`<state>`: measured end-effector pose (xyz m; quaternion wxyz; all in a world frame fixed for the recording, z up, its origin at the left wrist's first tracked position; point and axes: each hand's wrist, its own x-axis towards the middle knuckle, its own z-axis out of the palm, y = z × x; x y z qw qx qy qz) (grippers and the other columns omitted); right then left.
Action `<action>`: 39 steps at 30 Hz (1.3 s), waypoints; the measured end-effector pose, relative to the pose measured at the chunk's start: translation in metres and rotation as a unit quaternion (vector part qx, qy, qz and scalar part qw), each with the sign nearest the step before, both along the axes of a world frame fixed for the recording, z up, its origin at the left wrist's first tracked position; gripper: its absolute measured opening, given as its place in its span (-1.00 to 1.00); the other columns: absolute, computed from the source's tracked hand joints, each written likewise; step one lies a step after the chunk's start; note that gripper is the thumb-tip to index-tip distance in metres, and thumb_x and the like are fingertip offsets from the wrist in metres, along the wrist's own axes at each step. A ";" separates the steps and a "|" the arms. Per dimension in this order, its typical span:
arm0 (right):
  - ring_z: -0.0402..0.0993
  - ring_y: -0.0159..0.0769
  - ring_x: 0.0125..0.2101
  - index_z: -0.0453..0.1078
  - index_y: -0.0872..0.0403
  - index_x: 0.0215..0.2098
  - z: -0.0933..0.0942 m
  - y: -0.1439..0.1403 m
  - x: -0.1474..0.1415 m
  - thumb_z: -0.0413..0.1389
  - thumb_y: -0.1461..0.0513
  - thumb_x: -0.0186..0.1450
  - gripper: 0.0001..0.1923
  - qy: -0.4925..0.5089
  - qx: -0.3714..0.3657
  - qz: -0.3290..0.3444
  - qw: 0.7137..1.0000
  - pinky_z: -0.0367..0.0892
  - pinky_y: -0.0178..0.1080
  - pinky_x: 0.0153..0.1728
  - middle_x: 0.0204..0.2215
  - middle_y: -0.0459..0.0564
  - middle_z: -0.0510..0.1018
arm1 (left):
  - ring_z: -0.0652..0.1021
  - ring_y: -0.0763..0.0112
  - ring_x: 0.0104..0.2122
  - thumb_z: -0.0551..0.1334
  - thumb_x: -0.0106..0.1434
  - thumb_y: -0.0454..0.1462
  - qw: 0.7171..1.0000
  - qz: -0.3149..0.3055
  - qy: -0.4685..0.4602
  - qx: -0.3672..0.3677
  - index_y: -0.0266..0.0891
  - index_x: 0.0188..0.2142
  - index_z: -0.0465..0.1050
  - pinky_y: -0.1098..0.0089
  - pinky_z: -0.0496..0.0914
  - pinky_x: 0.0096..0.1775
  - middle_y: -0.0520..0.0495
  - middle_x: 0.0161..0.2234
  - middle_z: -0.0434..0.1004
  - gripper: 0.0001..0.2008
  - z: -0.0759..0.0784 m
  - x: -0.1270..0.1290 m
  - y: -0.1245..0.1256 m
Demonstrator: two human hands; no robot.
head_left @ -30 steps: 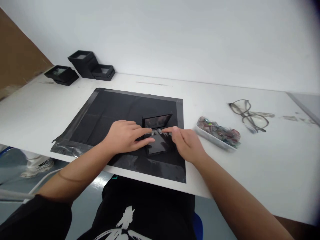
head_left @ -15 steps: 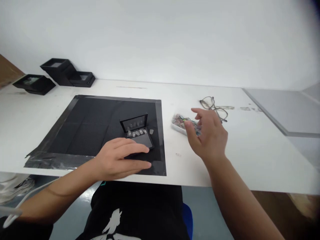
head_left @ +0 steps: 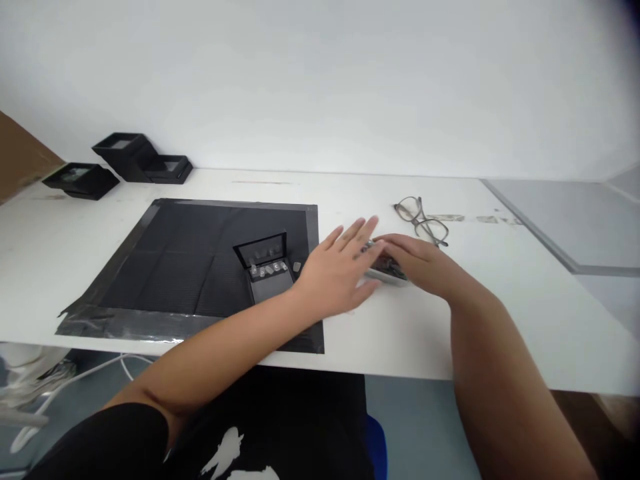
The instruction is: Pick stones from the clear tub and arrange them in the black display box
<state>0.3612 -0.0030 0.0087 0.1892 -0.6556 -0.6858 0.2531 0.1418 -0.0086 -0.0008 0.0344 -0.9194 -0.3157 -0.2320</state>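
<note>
Both forearms extend forward and converge: left hand (head_left: 340, 270) flat, fingers spread; right hand (head_left: 417, 261) palm-down, fingers loosely curled.

Both hands (head_left: 345, 270) now at small tray (head_left: 387, 270)

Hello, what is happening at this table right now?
A seated person has both hands at a small clear tray of mixed little pieces on the white table. The right hand lies over it; the left hand, fingers spread, is beside it. An open black case stands on the black mat. Eyeglasses lie behind.
</note>
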 end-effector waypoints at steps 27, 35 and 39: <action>0.46 -0.27 -0.36 0.56 -0.01 -0.34 0.004 0.016 -0.012 0.09 0.24 0.24 -0.82 -0.071 0.037 0.177 0.981 0.31 -0.21 -0.33 -0.37 -0.07 0.60 | 0.36 0.00 0.25 0.13 0.28 -0.26 0.996 0.008 0.071 -0.060 -0.28 -0.31 0.57 -0.01 0.33 0.19 -0.16 -0.05 0.61 -0.77 -0.007 -0.016 -0.007; 0.41 -0.34 -0.38 0.50 0.00 -0.34 0.013 0.010 -0.003 0.09 0.23 0.32 -0.86 0.139 0.089 0.228 0.960 0.32 -0.24 -0.37 -0.29 -0.02 0.53 | 0.37 0.04 0.25 0.12 0.25 -0.27 0.995 0.009 0.061 -0.080 -0.26 -0.29 0.54 0.03 0.37 0.13 -0.16 0.03 0.57 -0.79 -0.004 -0.016 -0.008; 0.45 -0.33 -0.34 0.48 0.00 -0.36 0.013 0.009 -0.004 0.10 0.22 0.34 -0.86 0.205 0.066 0.269 0.939 0.38 -0.22 -0.32 -0.34 -0.04 0.55 | 0.36 0.09 0.26 0.13 0.24 -0.26 0.993 0.008 0.041 -0.111 -0.23 -0.27 0.53 0.08 0.37 0.13 -0.11 0.13 0.50 -0.80 0.000 -0.017 -0.009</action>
